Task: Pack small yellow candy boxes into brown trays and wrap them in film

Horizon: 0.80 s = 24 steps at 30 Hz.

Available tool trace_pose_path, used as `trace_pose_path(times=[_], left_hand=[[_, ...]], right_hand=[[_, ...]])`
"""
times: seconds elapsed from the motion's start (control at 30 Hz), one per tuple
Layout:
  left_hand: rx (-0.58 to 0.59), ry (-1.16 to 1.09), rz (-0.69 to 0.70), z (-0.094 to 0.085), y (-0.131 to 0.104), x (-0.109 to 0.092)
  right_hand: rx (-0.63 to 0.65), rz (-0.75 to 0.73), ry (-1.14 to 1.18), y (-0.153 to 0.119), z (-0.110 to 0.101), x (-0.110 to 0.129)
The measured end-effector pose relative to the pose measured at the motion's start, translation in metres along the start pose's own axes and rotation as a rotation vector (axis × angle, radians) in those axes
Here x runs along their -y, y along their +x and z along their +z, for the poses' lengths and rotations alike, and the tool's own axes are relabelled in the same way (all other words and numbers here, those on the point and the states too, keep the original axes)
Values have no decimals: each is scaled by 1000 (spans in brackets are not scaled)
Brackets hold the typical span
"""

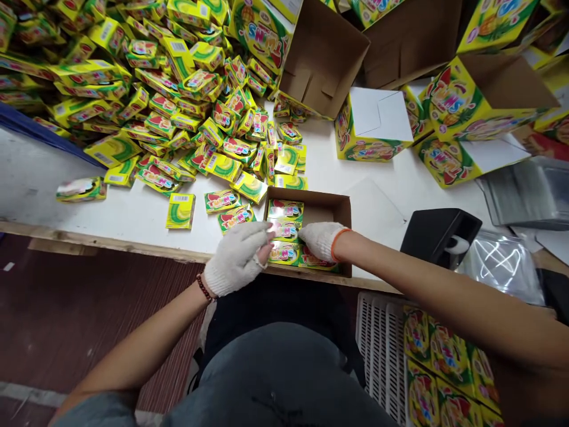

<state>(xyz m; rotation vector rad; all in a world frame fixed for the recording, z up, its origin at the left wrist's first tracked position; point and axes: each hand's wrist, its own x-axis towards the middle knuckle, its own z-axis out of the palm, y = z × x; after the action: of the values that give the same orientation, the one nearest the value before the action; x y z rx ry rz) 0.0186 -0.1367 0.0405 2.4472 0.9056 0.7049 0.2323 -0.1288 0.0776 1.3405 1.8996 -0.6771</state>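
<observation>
An open brown carton [338, 207] lies at the near edge of the white table [26, 184]. Inside it sit several small yellow-green packets [285, 210] in a row. My left hand [237, 256], in a white knit glove, rests at the carton's left side with fingers on a packet [284, 230]. My right hand [320, 239], also gloved, presses on the packets [315, 261] at the near end of the carton. Both hands touch the same row.
A big heap of loose packets [178, 89] covers the table's far left. Larger yellow display boxes [373, 127], some open, stand at the back right. A black tape dispenser [438, 236] sits to the right. Filled boxes [444, 367] lie in a white crate [377, 350] below.
</observation>
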Motion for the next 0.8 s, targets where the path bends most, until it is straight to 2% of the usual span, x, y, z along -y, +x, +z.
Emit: trace_pose_path(times=[0.07,0.1,0.17,0.23,0.27,0.33,0.4,0.47,0.53,0.63,0.7,0.8], left_hand=[[-140,59,-128,-7,-7,19],[-141,118,-201,-10,-10,28],[14,230,-307,-11,-13,45],[182,323,-344,-8,-13,56],[208,364,-353,-5,-12,59],[162,423,-388,1,-8,63],[123,456,-435,4,-4,64],[127,499,-469,3,-1,64],[158,564,-476,-2,0,62],[223,605,-465,-8,-4,57],[233,576,-446,-10,-11,54],[163,521,-476,-10,-28,53]], right_hand=[[-60,51,8,-4,6,-1],[-56,67,11,-6,10,-2],[4,64,23,-3,19,-3],[50,45,38,3,26,-4],[49,33,43,6,28,-5],[34,19,52,9,29,-7],[-1,43,81,7,23,-9],[-95,69,139,1,12,-12],[-251,39,208,-6,-2,-14],[-470,-86,290,-13,-21,-13],[-532,-150,335,-15,-31,-9],[-546,-221,361,-13,-42,5]])
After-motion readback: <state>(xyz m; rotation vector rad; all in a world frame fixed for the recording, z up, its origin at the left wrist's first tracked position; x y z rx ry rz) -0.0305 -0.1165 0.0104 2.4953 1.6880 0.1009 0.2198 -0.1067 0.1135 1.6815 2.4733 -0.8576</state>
